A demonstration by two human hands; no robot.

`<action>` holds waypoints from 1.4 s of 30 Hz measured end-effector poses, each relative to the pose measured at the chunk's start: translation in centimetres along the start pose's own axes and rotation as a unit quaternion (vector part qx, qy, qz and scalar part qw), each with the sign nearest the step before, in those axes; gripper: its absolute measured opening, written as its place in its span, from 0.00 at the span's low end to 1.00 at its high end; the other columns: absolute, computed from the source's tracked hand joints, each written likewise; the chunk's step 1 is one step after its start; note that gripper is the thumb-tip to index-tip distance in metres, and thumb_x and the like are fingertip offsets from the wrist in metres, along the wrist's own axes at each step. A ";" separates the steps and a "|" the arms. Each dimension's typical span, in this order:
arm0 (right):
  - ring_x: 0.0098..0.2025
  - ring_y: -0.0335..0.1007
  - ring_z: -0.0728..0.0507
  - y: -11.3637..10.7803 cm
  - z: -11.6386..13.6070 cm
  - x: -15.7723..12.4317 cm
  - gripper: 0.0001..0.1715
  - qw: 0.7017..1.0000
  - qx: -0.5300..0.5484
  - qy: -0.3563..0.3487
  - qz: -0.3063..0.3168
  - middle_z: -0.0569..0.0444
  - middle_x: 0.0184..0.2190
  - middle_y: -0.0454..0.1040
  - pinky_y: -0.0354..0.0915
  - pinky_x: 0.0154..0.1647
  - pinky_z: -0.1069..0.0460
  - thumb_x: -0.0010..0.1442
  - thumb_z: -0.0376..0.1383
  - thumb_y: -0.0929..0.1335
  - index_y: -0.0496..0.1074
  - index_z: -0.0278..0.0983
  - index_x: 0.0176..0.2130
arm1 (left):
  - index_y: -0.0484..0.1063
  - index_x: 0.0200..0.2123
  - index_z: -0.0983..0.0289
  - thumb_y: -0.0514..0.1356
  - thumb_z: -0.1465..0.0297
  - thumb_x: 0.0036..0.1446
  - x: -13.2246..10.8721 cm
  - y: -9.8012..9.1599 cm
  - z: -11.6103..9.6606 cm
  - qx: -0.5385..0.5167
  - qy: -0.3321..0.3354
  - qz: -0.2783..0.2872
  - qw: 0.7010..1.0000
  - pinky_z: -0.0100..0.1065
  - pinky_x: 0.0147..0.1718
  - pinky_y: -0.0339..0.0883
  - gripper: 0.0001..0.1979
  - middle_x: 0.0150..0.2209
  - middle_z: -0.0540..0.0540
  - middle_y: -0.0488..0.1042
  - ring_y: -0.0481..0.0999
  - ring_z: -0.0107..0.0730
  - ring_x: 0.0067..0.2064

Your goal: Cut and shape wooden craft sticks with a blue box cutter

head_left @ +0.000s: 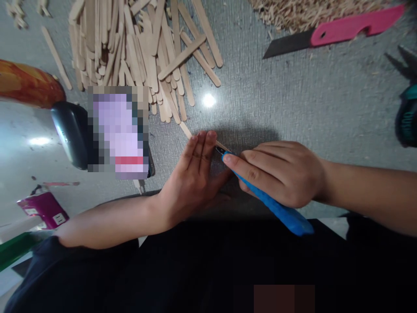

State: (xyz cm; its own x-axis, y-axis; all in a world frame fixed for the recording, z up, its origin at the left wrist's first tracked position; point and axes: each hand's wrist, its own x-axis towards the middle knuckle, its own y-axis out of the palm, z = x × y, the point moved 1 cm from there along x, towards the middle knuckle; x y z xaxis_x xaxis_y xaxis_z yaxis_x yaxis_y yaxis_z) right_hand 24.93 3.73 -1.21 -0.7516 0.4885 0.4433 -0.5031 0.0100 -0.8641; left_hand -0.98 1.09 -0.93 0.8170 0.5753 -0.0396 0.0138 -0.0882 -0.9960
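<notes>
My left hand presses a wooden craft stick against the table, its fingers close together over it. One end of the stick sticks out past my fingertips toward the upper left, and a short stretch shows to their right. In my right hand is a blue-handled cutter knife, index finger laid along its top. Its small dark tip meets the stick just right of my left fingertips. My left thumb is partly hidden in shadow near the knife.
Beyond my hands lies a heap of craft sticks. A pink-handled cutter rests by a pile of wood bits. Dark-and-teal pliers are at right. To the left are a blurred phone, black case, orange object and purple adapter.
</notes>
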 end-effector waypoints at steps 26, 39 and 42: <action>0.34 0.80 0.44 -0.4 0.3 -0.3 0.18 1.000 0.006 0.015 0.011 0.52 0.36 0.83 0.78 0.35 0.47 0.81 0.30 0.69 0.77 0.26 0.65 | 0.52 0.83 0.68 0.63 0.36 0.72 -0.1 0.0 -0.1 -0.024 -0.014 0.013 1.000 0.70 0.82 0.63 0.55 0.84 0.87 0.54 0.60 0.81 0.85; 0.34 0.81 0.43 0.1 -0.2 -0.8 0.22 1.000 0.019 0.013 -0.011 0.52 0.36 0.85 0.80 0.35 0.46 0.80 0.32 0.70 0.74 0.25 0.68 | 0.47 0.85 0.69 0.65 0.32 0.68 0.0 -0.2 0.1 -0.016 -0.003 0.015 1.000 0.70 0.80 0.65 0.63 0.82 0.92 0.56 0.63 0.85 0.83; 0.34 0.81 0.44 -0.5 -0.2 -0.4 0.18 1.000 0.016 0.014 -0.010 0.54 0.35 0.84 0.81 0.34 0.47 0.79 0.30 0.70 0.77 0.28 0.64 | 0.46 0.86 0.68 0.65 0.31 0.67 0.0 -0.3 0.1 -0.015 -0.004 0.018 1.000 0.70 0.80 0.65 0.65 0.82 0.91 0.56 0.63 0.84 0.83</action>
State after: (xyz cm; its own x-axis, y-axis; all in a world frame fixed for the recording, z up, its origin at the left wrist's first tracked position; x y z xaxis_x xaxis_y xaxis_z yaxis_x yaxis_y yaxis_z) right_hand 25.58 3.71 -1.02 -0.7292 0.5124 0.4536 -0.5320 -0.0074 -0.8467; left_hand -1.04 1.21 -0.63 0.8128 0.5776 -0.0758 0.0023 -0.1332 -0.9911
